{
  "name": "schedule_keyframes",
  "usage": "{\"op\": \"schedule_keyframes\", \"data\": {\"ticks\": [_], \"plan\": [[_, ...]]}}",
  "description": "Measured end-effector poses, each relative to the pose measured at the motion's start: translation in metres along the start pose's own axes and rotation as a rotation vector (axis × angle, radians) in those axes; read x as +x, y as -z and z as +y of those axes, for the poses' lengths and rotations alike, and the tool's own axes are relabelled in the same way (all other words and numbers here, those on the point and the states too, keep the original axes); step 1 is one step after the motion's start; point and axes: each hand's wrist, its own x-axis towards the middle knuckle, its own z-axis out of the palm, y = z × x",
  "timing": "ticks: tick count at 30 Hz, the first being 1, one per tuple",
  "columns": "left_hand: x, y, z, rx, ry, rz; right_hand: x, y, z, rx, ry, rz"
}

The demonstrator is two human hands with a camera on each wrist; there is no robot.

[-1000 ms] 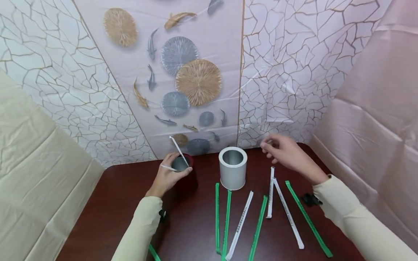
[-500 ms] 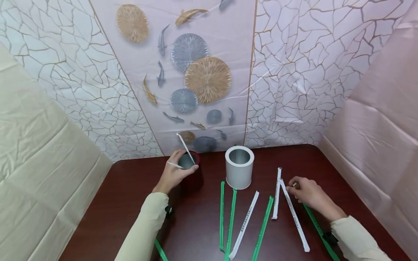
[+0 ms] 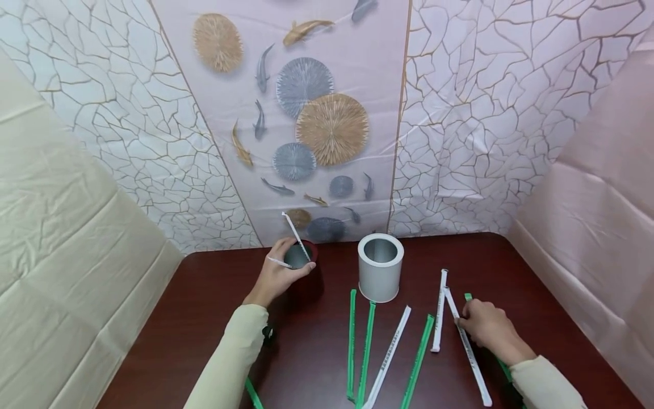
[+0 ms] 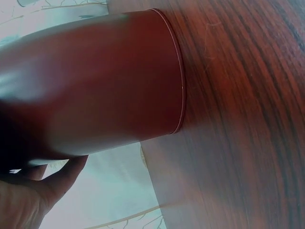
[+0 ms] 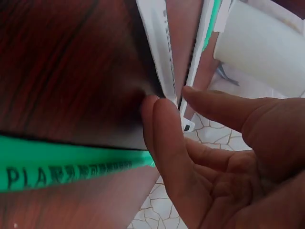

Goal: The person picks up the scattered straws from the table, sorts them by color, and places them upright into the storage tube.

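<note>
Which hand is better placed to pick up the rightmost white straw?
Probably the right hand: it is at the straw, while the left hand is farther away, holding the red can.

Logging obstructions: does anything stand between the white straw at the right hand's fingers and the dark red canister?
Yes: the white canister stands upright between the dark red canister and the white straw at the right hand. A second white straw lies flat between them too.

Dark table (image 3: pixel 317 352), red can (image 4: pixel 109 86), white can (image 3: pixel 380 281), green straws (image 3: pixel 366 355), white straws (image 3: pixel 389 355)
</note>
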Motion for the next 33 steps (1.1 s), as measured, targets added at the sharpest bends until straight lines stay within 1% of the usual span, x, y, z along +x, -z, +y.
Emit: {"op": "schedule_keyframes", "data": {"ticks": [5, 7, 13, 17, 21, 24, 28, 30, 33], "plan": [[-0.002, -0.001, 0.001, -0.002, 0.015, -0.017, -0.002, -0.008, 0.001, -0.038, -0.007, 0.037], [-0.003, -0.002, 0.001, -0.002, 0.019, -0.018, -0.001, -0.009, 0.001, -0.039, -0.016, 0.029], [-0.003, -0.006, 0.001, 0.001, 0.014, -0.024, 0.001, -0.012, 0.002, -0.04, -0.086, -0.025], [-0.001, -0.008, 0.003, -0.01, -0.013, -0.015, -0.002, -0.005, 0.001, 0.003, -0.089, 0.003], [0.001, -0.008, 0.004, -0.003, -0.03, 0.002, -0.004, 0.017, -0.006, 0.029, -0.024, 0.071], [0.0, -0.006, 0.003, 0.005, -0.023, 0.013, -0.007, 0.039, -0.018, 0.053, 0.039, 0.129], [-0.001, -0.002, 0.001, 0.009, -0.019, 0.021, -0.014, 0.065, -0.04, 0.112, 0.112, 0.218], [-0.001, -0.001, 0.0, 0.011, -0.023, 0.025, -0.019, 0.076, -0.055, 0.129, 0.158, 0.274], [0.0, 0.0, -0.001, 0.011, -0.023, 0.029, -0.025, 0.088, -0.078, 0.196, 0.238, 0.337]]}}
